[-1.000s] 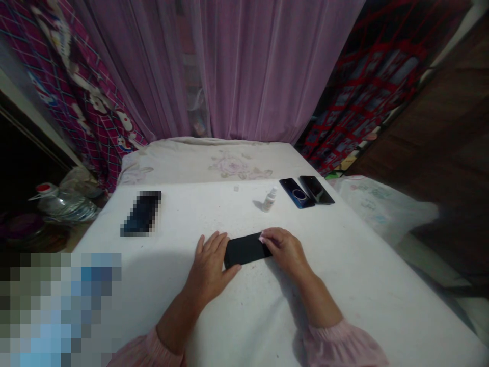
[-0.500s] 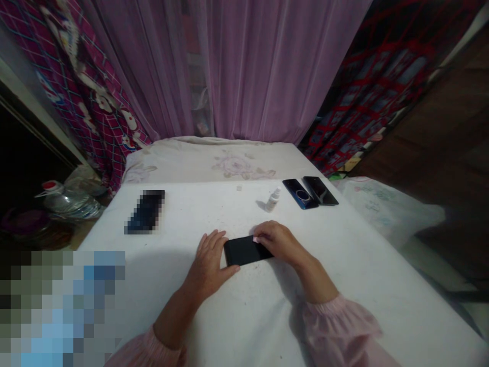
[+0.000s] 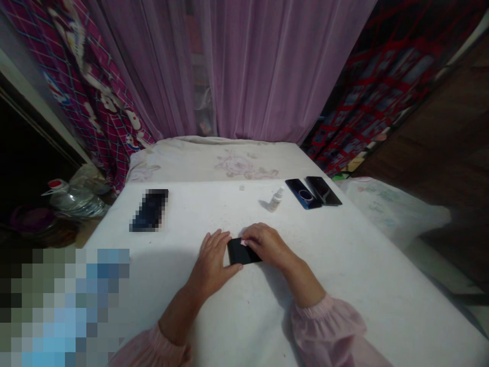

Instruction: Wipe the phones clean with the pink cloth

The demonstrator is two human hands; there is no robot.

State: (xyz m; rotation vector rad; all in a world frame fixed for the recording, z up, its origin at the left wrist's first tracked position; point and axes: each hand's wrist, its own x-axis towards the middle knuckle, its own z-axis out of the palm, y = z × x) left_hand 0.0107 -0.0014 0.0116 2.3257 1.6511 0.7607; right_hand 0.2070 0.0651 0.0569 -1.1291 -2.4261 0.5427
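Note:
A flat black phone-like slab [image 3: 240, 253] lies on the white table [image 3: 344, 275] in front of me. My left hand [image 3: 213, 261] rests flat against its left end, fingers stretched out and thumb along its near edge. My right hand [image 3: 264, 243] lies over the slab's right part, fingers bent and pressing down on its top face, covering most of it. Whether anything small sits under those fingertips is hidden. Pink sleeves cover both of my forearms.
A small white spray bottle [image 3: 275, 199] stands further back. Two dark phones [image 3: 313, 192] lie side by side at the far right. A blurred dark object [image 3: 150, 209] lies at the left. Purple curtains [image 3: 267, 71] hang behind, and a plastic jug [image 3: 74, 199] sits left of the table.
My right hand has slid leftward along the black slab, now covering more of it. The left hand has stayed against the slab's left end.

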